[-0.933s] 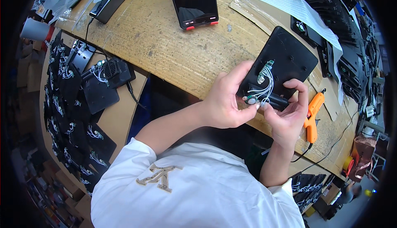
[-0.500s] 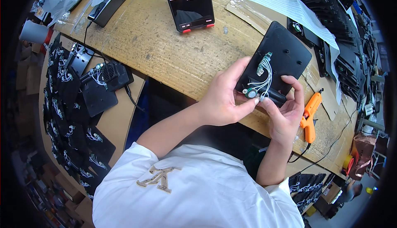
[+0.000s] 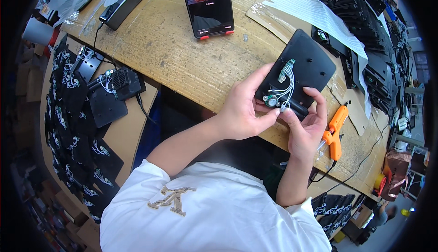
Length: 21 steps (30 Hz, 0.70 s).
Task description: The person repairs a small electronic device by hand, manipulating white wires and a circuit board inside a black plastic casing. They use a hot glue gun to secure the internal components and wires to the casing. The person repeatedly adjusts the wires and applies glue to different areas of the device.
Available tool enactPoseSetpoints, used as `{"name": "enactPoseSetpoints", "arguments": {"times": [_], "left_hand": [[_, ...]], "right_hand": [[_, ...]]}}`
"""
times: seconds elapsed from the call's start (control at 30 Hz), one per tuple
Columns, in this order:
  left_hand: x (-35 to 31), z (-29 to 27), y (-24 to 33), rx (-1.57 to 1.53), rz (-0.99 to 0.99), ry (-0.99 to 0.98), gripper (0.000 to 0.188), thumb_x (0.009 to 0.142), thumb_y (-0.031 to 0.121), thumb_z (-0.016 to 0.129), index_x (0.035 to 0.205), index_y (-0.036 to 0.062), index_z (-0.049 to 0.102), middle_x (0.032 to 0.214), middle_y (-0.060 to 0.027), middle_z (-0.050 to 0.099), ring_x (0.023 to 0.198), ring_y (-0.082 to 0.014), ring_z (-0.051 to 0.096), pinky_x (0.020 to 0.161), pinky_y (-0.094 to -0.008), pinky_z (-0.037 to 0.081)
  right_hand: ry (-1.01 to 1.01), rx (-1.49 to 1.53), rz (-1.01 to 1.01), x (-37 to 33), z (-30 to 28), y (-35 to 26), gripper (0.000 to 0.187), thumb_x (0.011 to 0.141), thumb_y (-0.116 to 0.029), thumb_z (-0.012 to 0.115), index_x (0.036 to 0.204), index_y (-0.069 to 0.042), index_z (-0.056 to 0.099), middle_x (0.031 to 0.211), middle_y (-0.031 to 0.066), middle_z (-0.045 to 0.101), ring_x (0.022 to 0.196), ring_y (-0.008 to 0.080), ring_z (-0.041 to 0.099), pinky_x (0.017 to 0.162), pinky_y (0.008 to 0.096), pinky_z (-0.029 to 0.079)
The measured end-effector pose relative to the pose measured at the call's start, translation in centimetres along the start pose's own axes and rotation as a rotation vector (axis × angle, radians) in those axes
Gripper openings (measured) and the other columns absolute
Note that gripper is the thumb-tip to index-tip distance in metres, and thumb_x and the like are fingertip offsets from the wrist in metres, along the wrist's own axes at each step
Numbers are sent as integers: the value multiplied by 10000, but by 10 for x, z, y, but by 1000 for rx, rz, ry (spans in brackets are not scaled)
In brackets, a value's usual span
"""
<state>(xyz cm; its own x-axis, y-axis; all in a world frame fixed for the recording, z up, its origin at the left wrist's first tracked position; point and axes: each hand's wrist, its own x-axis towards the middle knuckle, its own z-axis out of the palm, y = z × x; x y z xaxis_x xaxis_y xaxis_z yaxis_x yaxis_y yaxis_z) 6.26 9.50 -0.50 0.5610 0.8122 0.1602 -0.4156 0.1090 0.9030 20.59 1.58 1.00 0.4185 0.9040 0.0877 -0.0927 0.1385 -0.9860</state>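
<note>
Both my hands hold a black plastic panel (image 3: 305, 55) tilted above the table's near edge. A small green circuit board (image 3: 287, 70) sits on its face, with white wires (image 3: 289, 87) curving down to a round component (image 3: 272, 101) near the lower edge. My left hand (image 3: 246, 103) grips the panel's left side, its thumb by the wire ends. My right hand (image 3: 306, 124) curls around the lower right edge, with its thumb at a small white connector (image 3: 285, 107). The two thumb tips nearly meet there. Part of the panel's lower edge is hidden by my fingers.
An orange glue gun (image 3: 336, 133) lies right of my right hand. A phone (image 3: 208, 7) stands on red feet at the back. Many wired black panels (image 3: 75, 128) cover cardboard at the left; more black parts (image 3: 383, 78) are stacked at the far right.
The panel and both hands have shifted slightly left in view, along with most of the scene. My grip looks the same, and the phone's screen has dimmed.
</note>
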Motion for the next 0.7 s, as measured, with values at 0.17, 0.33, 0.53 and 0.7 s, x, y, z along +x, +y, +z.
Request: {"name": "enactPoseSetpoints", "arguments": {"times": [0.17, 0.33, 0.53, 0.7], "left_hand": [[-1, 2, 3, 47, 28, 15, 745, 770, -85, 656, 1443, -49, 339, 1166, -126, 611, 993, -139, 668, 829, -276, 601], [-1, 3, 7, 94, 13, 12, 743, 761, -90, 654, 1434, -58, 341, 1147, -126, 617, 981, -140, 673, 820, -283, 605], [3, 2, 4, 30, -13, 22, 717, 770, -89, 652, 1421, -63, 352, 1135, -129, 623, 976, -150, 676, 823, -300, 608], [0, 4, 2, 67, 40, 31, 699, 775, -82, 659, 1408, -71, 361, 1130, -140, 631, 975, -160, 678, 828, -308, 606]], "right_hand": [[6, 8, 34, -2, 1, 0, 618, 761, 124, 743, 1297, -19, 470, 1123, 103, 602, 992, 142, 622, 858, 258, 523], [-8, 18, 25, -3, 1, 1, 653, 769, 120, 740, 1322, -36, 430, 1111, 125, 626, 979, 160, 649, 847, 266, 533], [21, 26, -8, -1, 3, 3, 752, 778, 123, 728, 1396, -76, 346, 1144, 168, 629, 997, 196, 662, 863, 293, 541], [9, 102, 20, -1, 5, 1, 923, 784, 143, 699, 1510, -120, 194, 1173, 205, 624, 1025, 240, 666, 886, 336, 549]]}}
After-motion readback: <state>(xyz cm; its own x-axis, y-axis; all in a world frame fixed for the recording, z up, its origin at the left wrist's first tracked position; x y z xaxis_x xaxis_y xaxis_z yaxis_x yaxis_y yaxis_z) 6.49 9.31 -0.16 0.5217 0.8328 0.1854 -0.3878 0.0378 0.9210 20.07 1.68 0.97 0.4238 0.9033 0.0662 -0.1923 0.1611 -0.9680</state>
